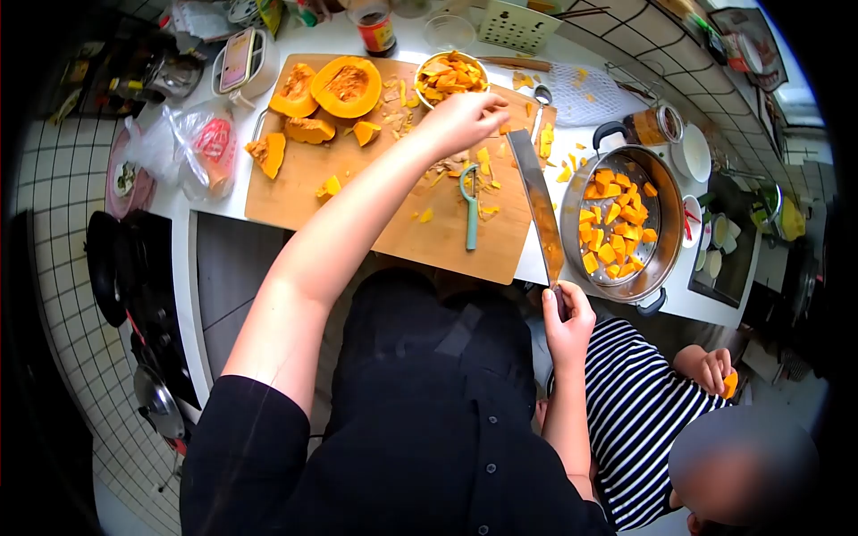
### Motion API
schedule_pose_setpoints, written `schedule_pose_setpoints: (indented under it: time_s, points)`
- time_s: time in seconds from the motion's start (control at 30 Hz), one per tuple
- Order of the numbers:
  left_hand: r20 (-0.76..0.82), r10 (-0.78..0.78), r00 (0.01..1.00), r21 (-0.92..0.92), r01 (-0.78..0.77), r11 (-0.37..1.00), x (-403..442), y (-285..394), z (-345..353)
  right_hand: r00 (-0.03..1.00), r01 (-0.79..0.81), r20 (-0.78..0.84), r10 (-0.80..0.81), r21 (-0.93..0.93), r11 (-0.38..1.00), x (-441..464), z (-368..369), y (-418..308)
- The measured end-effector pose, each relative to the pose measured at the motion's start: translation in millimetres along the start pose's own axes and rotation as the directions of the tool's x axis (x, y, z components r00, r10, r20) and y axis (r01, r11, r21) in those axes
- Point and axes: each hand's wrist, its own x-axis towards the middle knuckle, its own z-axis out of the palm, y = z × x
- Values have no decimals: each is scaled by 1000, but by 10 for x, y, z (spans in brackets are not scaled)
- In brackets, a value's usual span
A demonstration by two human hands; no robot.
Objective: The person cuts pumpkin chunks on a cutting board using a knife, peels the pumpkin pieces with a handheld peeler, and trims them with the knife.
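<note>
Prep step, apparently peel-clearing between cuts: left hand (465, 122) beside peelings (450, 74), fingers loosely parted, seemingly empty; right hand (569, 328) grasping knife (540, 204); uncut pumpkin pieces (347, 87) on board (273, 198); next cut would need one steadied.

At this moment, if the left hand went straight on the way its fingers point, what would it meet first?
Small scraps aside, the left hand would probably meet the metal spoon near the right edge of the wooden cutting board. The hand's height is unclear, so it might pass above.
</note>
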Motion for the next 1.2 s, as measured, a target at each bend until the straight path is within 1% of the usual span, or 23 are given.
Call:
schedule_pose_setpoints:
  time_s: [0.03, 0.07, 0.1, 0.17, 0.2, 0.27, 0.33, 0.37, 0.4, 0.43, 0.47, 0.5, 0.53, 0.57, 0.63, 0.67, 0.77, 0.87, 0.9, 1.0, 1.1, 1.17, 1.2]
  points:
    - [-29, -9, 1000, 38, 10, 999, -104, 35, -145, 999, -25, 23, 24, 43, 999, -6, 27, -4]
    - [-154, 26, 988, 77, -14, 997, -256, -2, -244, 999, -18, 51, 14, 61, 998, -2, 69, 9]
    - [-275, 67, 959, 121, -34, 992, -429, -41, -342, 991, -78, 120, 67, 90, 993, 4, 91, 17]
    - [-436, -63, 898, -28, 56, 998, -824, -341, -415, 957, -197, 240, 161, 135, 971, 3, 212, 24]
    - [-439, -140, 888, -106, 103, 989, -1030, -446, -421, 906, -333, 342, 249, 215, 918, -4, 272, -123]
    - [-428, -298, 853, -266, 196, 944, -1393, -635, -386, 859, -374, 441, 259, 194, 907, 18, 407, -150]
    - [-478, -276, 834, -310, 133, 941, -1570, -835, -308, 829, -382, 489, 270, 144, 913, 57, 570, -155]
    - [-504, -265, 822, -331, 100, 938, -1646, -936, -275, 825, -350, 508, 248, 115, 930, 77, 655, -148]
    - [-513, -267, 816, -339, 93, 936, -1645, -883, -280, 818, -318, 528, 228, 84, 945, 94, 734, -141]
    - [-589, -197, 784, -162, 124, 979, -1642, -869, -298, 811, -282, 546, 208, 53, 958, 105, 804, -146]
    - [-649, -113, 752, 18, 164, 986, -1626, -871, -325, 791, -310, 559, 249, 14, 951, 108, 859, -202]
    - [-691, -17, 723, 196, 210, 958, -1616, -883, -350, 791, -282, 567, 231, 3, 959, 107, 912, -193]
    - [-743, -38, 669, 142, 213, 967, -1614, -889, -377, 791, -251, 575, 209, -5, 968, 118, 969, -168]
    - [-761, -25, 649, 145, 207, 968, -1633, -896, -417, 792, -221, 582, 186, -12, 975, 130, 1012, -160]
    - [-792, -4, 610, 150, 201, 968, -1723, -918, -502, 794, -187, 577, 193, -71, 980, 130, 1050, -195]
    - [-794, 91, 600, 244, 178, 953, -1760, -987, -515, 798, -176, 572, 193, -86, 981, 125, 1073, -182]
    - [-775, 101, 624, 281, 197, 939, -1866, -1079, -522, 796, -169, 570, 205, -117, 979, 129, 1115, -174]
    - [-773, -88, 628, 67, 218, 974, -1877, -1030, -537, 808, -146, 558, 188, -121, 982, 131, 1139, -147]
    - [-776, -85, 625, 62, 209, 976, -1866, -1009, -540, 814, -133, 554, 177, -119, 984, 129, 1150, -139]
    - [-778, -79, 623, 49, 185, 982, -1822, -943, -543, 803, -178, 556, 217, -123, 976, 119, 1159, -189]
    - [-772, -74, 632, 42, 166, 985, -1790, -906, -546, 821, -123, 548, 162, -108, 987, 108, 1190, -127]
    - [-771, -71, 633, 44, 164, 985, -1770, -900, -541, 825, -109, 543, 158, -121, 987, 90, 1197, -166]
    - [-758, -104, 644, 19, 180, 983, -1767, -862, -546, 827, -102, 539, 156, -128, 986, 80, 1207, -180]
